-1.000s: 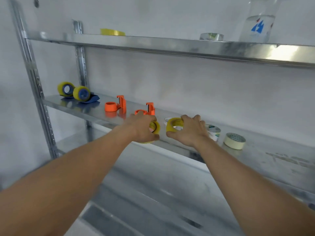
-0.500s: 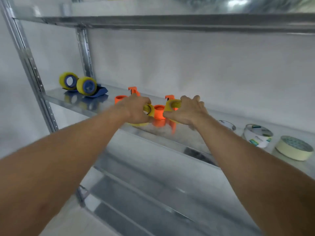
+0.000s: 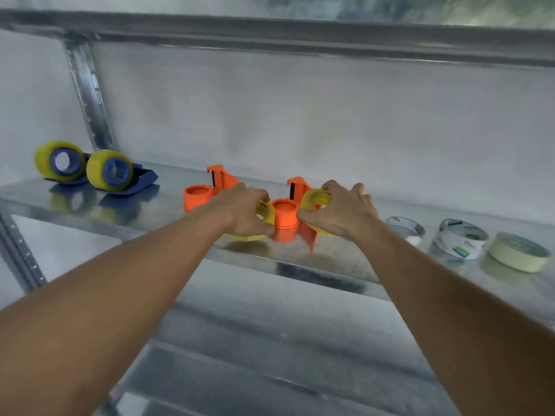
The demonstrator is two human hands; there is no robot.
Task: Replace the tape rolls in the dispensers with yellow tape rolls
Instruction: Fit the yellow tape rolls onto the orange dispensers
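Observation:
Two orange tape dispensers stand on the metal shelf [image 3: 90, 208]: the left dispenser [image 3: 210, 190] and the right dispenser [image 3: 288, 216], each with a bare round hub. My left hand [image 3: 240, 210] grips a yellow tape roll [image 3: 264, 214] just left of the right dispenser's hub. My right hand [image 3: 339, 210] grips a second yellow tape roll [image 3: 315, 199], held tilted just right of that hub. Two blue dispensers [image 3: 120, 175] loaded with yellow tape sit at the shelf's far left.
Right of my hands lie a white tape roll [image 3: 405, 229], a clear printed roll [image 3: 459, 241] and a beige masking tape roll [image 3: 519, 252]. An upper shelf [image 3: 300, 34] runs overhead, a lower shelf below, and a steel upright [image 3: 90, 97] stands at the back left.
Both hands, each with a yellow roll, moved left from the loose rolls to the orange dispensers. They now flank the right dispenser's hub, and the view has come closer.

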